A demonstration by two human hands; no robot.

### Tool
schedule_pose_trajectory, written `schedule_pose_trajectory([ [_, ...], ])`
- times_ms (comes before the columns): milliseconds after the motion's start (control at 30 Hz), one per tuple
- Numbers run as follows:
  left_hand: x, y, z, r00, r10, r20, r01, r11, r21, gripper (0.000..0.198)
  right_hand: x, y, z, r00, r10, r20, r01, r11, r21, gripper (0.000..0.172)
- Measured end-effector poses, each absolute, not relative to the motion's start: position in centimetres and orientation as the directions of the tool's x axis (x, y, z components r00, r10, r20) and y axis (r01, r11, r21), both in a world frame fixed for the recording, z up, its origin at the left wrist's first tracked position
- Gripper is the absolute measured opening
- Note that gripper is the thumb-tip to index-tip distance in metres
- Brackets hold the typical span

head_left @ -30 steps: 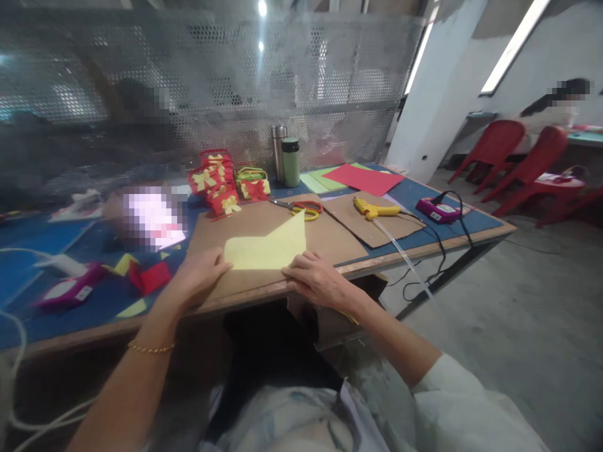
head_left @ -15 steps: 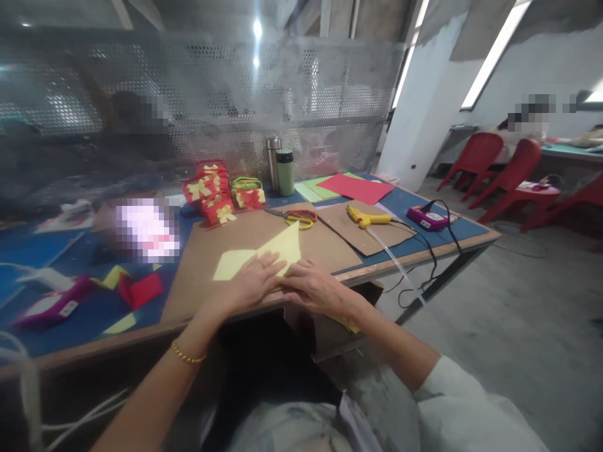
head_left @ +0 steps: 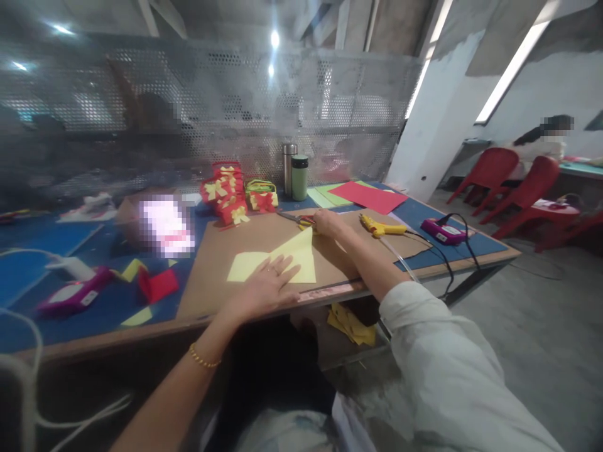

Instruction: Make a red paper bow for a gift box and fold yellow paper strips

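My left hand (head_left: 268, 282) lies flat with its fingers spread, pressing on a folded sheet of pale yellow paper (head_left: 304, 263). The paper rests on a brown cardboard sheet (head_left: 202, 276) near the table's front edge. Farther back, my right hand (head_left: 331, 224) has its fingers curled round the handles of a pair of scissors (head_left: 301, 220). The blades point left, and the hand hides most of the handles.
Red boxes with yellow bows (head_left: 226, 194) stand behind the cardboard, near a green flask (head_left: 299, 177). At the right are a yellow glue gun (head_left: 381, 227), red paper (head_left: 370, 196) and a purple power unit (head_left: 443, 231). Red and yellow paper scraps (head_left: 157, 287) lie at the left.
My right hand has left the yellow paper and reached forward to the scissors. My left hand stays on the paper, its fingers now more spread. The view has shifted slightly.
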State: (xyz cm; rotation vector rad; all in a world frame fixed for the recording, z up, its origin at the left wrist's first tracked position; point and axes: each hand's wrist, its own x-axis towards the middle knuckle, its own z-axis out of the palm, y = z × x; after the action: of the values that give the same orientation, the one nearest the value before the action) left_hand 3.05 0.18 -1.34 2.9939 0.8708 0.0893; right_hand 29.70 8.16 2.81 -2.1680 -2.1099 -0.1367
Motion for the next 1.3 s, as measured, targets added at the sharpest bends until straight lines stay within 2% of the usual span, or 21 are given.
schedule_pose_trajectory([
  [167, 3.2, 0.1, -1.4, 0.845, 0.531, 0.057, 0.530, -0.847, 0.042, 0.075, 30.0, 9.7, 2.4, -0.015, 0.997, 0.082, 1.000, 0.017, -0.015, 0.030],
  [300, 3.4, -0.1, -1.4, 0.837, 0.545, 0.040, 0.544, -0.838, 0.048, 0.075, 31.0, 10.3, 3.0, -0.042, 0.995, 0.086, 0.999, 0.044, -0.025, 0.033],
  [400, 3.4, -0.1, -1.5, 0.835, 0.548, 0.061, 0.546, -0.837, 0.042, 0.073, 32.4, 10.5, 3.6, 0.028, 0.994, 0.106, 0.999, -0.026, -0.018, 0.039],
  [500, 3.3, 0.0, -1.7, 0.836, 0.543, 0.071, 0.541, -0.839, 0.045, 0.073, 33.6, 10.7, 3.7, 0.109, 0.992, 0.061, 0.994, -0.108, -0.004, 0.033],
  [567, 3.3, 0.0, -1.7, 0.838, 0.542, 0.070, 0.539, -0.841, 0.051, 0.073, 34.0, 10.8, 3.5, 0.113, 0.993, 0.018, 0.994, -0.113, -0.012, 0.030],
  [700, 3.3, -0.1, -1.6, 0.831, 0.553, 0.066, 0.550, -0.833, 0.056, 0.074, 34.2, 10.6, 3.2, 0.075, 0.997, -0.022, 0.996, -0.076, -0.053, 0.037],
  [833, 3.3, -0.2, -1.4, 0.827, 0.558, 0.065, 0.555, -0.830, 0.055, 0.073, 34.5, 10.2, 3.2, 0.068, 0.996, -0.057, 0.993, -0.073, -0.093, 0.037],
  [1100, 3.5, -0.1, -1.4, 0.830, 0.556, 0.044, 0.554, -0.831, 0.054, 0.074, 34.2, 11.2, 3.8, 0.157, 0.976, -0.153, 0.979, -0.174, -0.103, 0.039],
  [1233, 3.6, -0.2, -1.3, 0.825, 0.564, 0.038, 0.563, -0.826, 0.040, 0.072, 33.7, 12.0, 4.3, 0.193, 0.957, -0.214, 0.970, -0.219, -0.103, 0.029],
  [1300, 3.6, -0.3, -1.2, 0.825, 0.564, 0.037, 0.563, -0.826, 0.032, 0.072, 33.6, 12.0, 4.4, 0.191, 0.962, -0.194, 0.969, -0.217, -0.120, 0.028],
])
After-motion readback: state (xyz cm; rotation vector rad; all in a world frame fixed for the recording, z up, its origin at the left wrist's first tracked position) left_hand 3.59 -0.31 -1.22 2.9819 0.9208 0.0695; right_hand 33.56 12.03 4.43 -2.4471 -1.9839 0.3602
